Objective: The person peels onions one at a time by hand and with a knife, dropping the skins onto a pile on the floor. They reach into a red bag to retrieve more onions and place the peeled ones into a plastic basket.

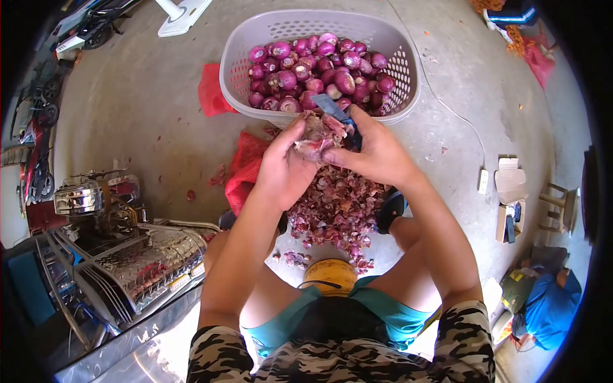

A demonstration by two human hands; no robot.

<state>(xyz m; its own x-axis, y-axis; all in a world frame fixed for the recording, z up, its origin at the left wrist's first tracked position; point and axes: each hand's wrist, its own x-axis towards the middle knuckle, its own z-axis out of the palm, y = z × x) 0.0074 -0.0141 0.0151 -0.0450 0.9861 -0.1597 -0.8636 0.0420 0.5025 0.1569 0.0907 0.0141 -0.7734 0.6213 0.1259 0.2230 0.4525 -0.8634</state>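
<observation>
My left hand (281, 166) is wrapped round a red onion (314, 142) with loose, papery skin, just in front of the basket. In my right hand (380, 150) is a knife (331, 108), its flat blade pointing up and left. My right thumb presses on the onion's skin, and the fingers hide most of the knife's dark handle. Beyond both hands, a grey plastic basket (313, 18) is heaped with purple onions (319, 70). Below the hands, a pile of onion skins (335, 207) lies on the floor between my feet.
Red mesh bag (246, 163) lies left of the skins. A yellow container (329, 276) stands between my legs. At left is a chrome-trimmed vehicle (150, 255). A white cord leads to a power strip (483, 182) at right, near an open cardboard box (509, 217) and a person in blue (552, 306).
</observation>
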